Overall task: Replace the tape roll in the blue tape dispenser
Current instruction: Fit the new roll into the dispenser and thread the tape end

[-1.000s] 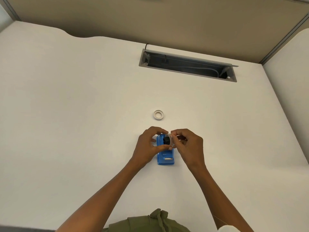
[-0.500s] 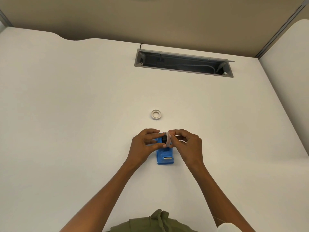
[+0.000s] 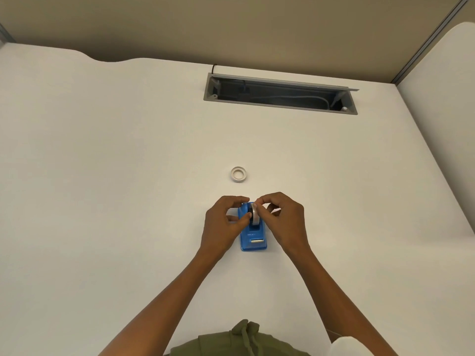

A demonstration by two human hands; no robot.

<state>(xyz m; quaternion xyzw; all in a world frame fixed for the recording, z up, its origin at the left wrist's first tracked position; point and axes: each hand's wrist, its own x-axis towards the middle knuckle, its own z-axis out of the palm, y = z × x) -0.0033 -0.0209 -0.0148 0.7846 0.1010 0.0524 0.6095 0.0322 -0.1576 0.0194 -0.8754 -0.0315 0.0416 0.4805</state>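
Roll (image 3: 255,215) lower, both hands pinching.

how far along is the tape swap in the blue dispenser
Looks done: a bare-looking ring lies apart on the desk, likely the old core. In hand: both hands, left hand and right hand, hold the tape roll upright in the blue dispenser. Left: seating it and leading tape to the cutter.

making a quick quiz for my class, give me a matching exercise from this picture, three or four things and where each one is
Things:
1. blue tape dispenser
2. loose white ring
3. tape roll
4. cable slot

Places:
A. lying flat by itself, beyond the hands
B. on the desk between the two hands
C. set into the desk at the far edge
D. upright, pinched by the fingers over the dispenser

Pairs: 1-B, 2-A, 3-D, 4-C
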